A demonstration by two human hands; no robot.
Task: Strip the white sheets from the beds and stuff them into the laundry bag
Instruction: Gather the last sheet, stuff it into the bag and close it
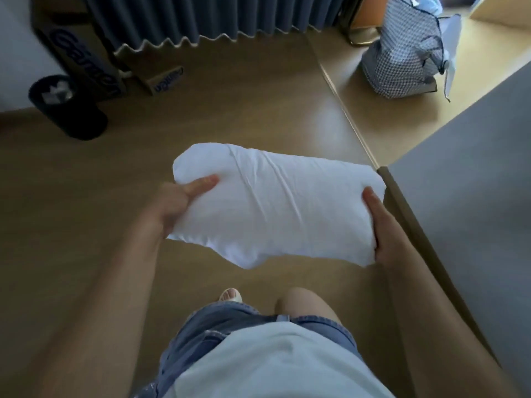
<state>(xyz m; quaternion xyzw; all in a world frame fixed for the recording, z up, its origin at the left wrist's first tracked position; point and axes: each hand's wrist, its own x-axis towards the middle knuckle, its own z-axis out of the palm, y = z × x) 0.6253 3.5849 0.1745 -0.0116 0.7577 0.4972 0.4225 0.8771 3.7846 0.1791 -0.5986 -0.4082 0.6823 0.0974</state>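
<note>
A white pillow in its white case (275,205) hangs in front of me above the wooden floor. My left hand (178,202) grips its left end, thumb on top and fingers hidden underneath. My right hand (379,225) holds the right end, thumb along the edge and the fingers out of sight behind the fabric. The checked laundry bag (402,53) stands on the floor at the far right, with white fabric (451,44) spilling from its side.
A grey bed surface (474,182) with a wooden edge fills the right side. Blue curtains (215,15) hang at the back. Cardboard boxes (86,58) and a black bin (69,107) stand at the far left. Bare wooden floor (230,110) lies ahead.
</note>
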